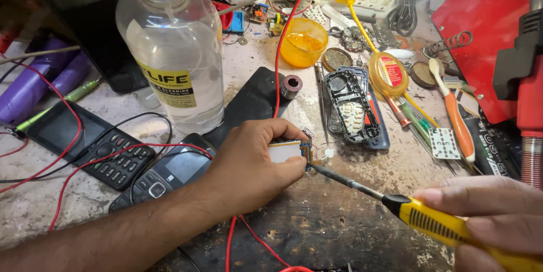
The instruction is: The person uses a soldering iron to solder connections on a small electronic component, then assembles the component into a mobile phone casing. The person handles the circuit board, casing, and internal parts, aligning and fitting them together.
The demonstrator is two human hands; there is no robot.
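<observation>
My left hand (254, 161) presses down on a small phone circuit board with a white screen (285, 151), fingers curled over its edges. My right hand (495, 215) grips a yellow-handled soldering iron (430, 224); its dark tip (317, 170) touches the board's right edge by a blue connector. Just right of the board lies an opened phone housing with a white keypad (353, 108).
A large clear liquid bottle (175, 51) stands at the back left. Two dark keypad phones (107, 150) (167, 176) lie left, crossed by red wires (113, 159). An orange cup (304, 41), a toothbrush (452, 110), tweezers and small parts clutter the back right beside a red machine (498, 34).
</observation>
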